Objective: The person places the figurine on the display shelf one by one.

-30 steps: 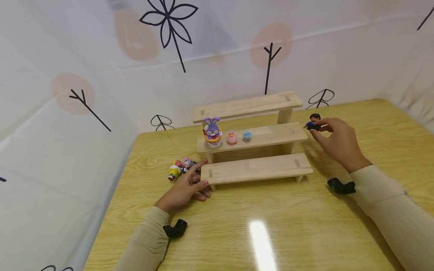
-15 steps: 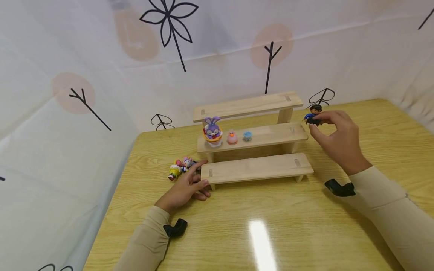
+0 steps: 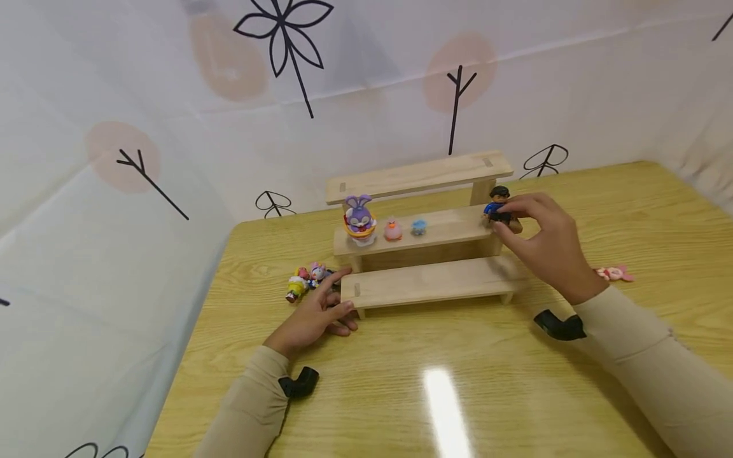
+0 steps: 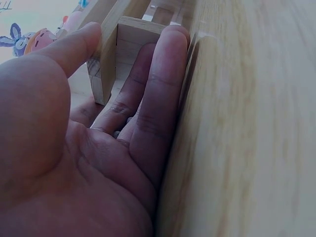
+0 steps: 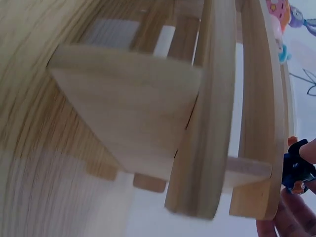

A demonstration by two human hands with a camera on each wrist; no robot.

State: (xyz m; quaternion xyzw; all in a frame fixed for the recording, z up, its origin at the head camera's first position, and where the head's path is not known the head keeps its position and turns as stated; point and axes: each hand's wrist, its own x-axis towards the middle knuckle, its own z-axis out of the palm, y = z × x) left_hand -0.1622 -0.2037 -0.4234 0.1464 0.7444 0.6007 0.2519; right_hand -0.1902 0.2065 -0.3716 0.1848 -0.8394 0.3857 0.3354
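A three-step wooden display stand [image 3: 424,284] stands on the table. My left hand [image 3: 306,323] holds the left end of its lowest step, thumb at the front corner and index finger towards the back. In the left wrist view, the other fingers [image 4: 160,84] stretch low beside the step's leg. My right hand [image 3: 544,248] pinches a small toy figure [image 3: 497,203] with dark hair and a blue top, at the right end of the middle step. On that step stand a purple rabbit figure [image 3: 359,219], a pink bird figure [image 3: 392,230] and a tiny blue figure [image 3: 418,227].
Several small figures lie on the table left of the stand, among them a yellow one [image 3: 296,287]. A pink figure [image 3: 615,273] lies right of it, partly behind the right wrist. A patterned white cloth [image 3: 378,127] hangs behind the table [image 3: 366,394].
My right hand has lifted the dark-haired figure and carried it left, from beside the stand to the middle step's right end. The pink figure at right has come into sight. My left hand stays put.
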